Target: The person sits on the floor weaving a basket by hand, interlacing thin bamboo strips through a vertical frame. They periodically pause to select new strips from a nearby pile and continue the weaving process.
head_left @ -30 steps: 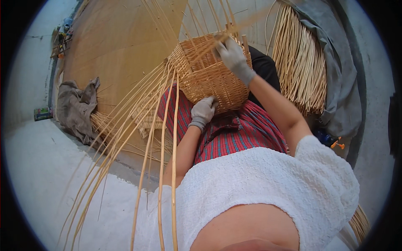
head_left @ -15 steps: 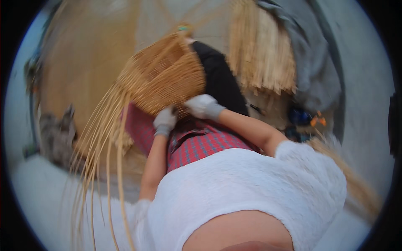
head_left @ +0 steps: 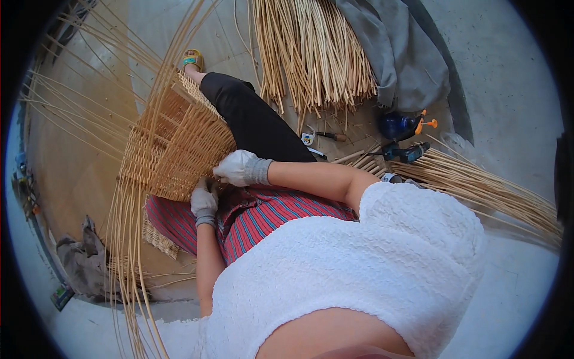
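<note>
A half-woven wicker basket (head_left: 191, 149) lies tilted across my lap, with long loose canes (head_left: 128, 239) trailing from its left side and others fanning toward the upper left. My left hand (head_left: 204, 202), in a pale work glove, has its fingers curled at the basket's near lower edge. Close beside it, my right hand (head_left: 240, 168), gloved too, is closed against the basket's near right corner. What lies between the fingertips is too small to make out. Under the basket, a red striped cloth (head_left: 281, 209) covers my lap.
Bundled canes (head_left: 311, 54) lie at the far side by a grey cloth (head_left: 394, 48). On the right are a blue spray bottle (head_left: 397, 125), a power drill (head_left: 406, 152), a wooden-handled tool (head_left: 332, 136) and more canes (head_left: 490, 185). A grey rag (head_left: 86, 257) sits at left.
The basket and both hands have come closer to my body and sit farther left in view. The basket's tilt has changed, and loose canes now show across its far side.
</note>
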`<action>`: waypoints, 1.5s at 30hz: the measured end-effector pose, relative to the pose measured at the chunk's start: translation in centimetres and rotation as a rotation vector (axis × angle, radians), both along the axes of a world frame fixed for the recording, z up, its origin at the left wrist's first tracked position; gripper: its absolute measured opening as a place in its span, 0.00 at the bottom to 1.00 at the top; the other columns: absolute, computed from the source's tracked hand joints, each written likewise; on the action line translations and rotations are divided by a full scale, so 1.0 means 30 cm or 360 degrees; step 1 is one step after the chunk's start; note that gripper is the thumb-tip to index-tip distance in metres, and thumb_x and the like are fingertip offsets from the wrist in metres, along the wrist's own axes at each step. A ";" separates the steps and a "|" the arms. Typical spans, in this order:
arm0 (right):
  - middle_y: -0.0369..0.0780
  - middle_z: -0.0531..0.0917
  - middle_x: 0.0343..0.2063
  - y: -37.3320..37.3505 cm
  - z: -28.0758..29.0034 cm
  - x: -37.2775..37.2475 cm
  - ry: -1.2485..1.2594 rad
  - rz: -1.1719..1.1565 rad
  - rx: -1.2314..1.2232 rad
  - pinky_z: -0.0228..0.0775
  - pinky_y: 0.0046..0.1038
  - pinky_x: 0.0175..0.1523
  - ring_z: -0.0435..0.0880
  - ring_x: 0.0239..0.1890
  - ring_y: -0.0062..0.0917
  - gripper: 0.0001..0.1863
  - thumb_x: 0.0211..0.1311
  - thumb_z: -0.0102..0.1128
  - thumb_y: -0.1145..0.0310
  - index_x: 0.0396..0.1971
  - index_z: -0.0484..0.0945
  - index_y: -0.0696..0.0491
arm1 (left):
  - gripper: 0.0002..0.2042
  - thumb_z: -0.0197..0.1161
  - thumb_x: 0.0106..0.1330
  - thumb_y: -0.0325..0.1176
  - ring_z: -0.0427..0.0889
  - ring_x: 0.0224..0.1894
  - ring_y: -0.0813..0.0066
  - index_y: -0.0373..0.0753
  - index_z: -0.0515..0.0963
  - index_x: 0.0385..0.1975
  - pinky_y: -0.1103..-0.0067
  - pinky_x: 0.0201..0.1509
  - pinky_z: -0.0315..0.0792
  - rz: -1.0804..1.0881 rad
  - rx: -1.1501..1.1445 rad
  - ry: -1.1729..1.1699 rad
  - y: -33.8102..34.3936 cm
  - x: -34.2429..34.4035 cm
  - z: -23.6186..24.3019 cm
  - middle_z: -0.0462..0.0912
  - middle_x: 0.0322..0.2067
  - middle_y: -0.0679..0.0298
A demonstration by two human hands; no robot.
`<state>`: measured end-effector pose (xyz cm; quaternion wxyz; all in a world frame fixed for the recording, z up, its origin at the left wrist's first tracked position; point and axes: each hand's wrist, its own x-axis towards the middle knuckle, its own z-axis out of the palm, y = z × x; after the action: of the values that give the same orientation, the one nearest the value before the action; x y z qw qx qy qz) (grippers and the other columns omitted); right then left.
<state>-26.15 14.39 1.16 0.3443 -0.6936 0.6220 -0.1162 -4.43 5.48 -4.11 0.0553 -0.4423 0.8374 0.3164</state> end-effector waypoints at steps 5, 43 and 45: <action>0.42 0.88 0.37 0.020 0.028 -0.002 -0.0359 -0.0078 -0.0326 0.80 0.39 0.49 0.88 0.44 0.40 0.13 0.70 0.58 0.57 0.46 0.84 0.47 | 0.11 0.68 0.66 0.39 0.86 0.42 0.45 0.39 0.82 0.41 0.59 0.45 0.77 0.0083 -0.0150 0.0087 0.011 0.019 -0.052 0.87 0.37 0.49; 0.48 0.87 0.49 0.658 -0.457 -1.060 0.0542 -0.2036 0.0870 0.78 0.44 0.57 0.87 0.51 0.43 0.24 0.71 0.54 0.49 0.59 0.79 0.48 | 0.16 0.70 0.69 0.42 0.80 0.25 0.72 0.32 0.83 0.30 0.71 0.33 0.74 0.0328 -0.0121 -0.0011 0.023 -0.022 -0.024 0.87 0.25 0.57; 0.50 0.85 0.53 0.657 -0.420 -1.133 0.0516 -0.2362 0.0467 0.77 0.44 0.58 0.86 0.53 0.43 0.27 0.71 0.54 0.49 0.66 0.74 0.43 | 0.16 0.70 0.69 0.41 0.79 0.25 0.71 0.32 0.83 0.29 0.71 0.33 0.74 0.0386 -0.0118 -0.0016 0.035 -0.017 -0.028 0.86 0.24 0.57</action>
<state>-60.14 34.10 -11.45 0.1693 -0.0509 0.9756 -0.1300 -4.95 6.52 -4.94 0.0045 -0.5435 0.7886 0.2875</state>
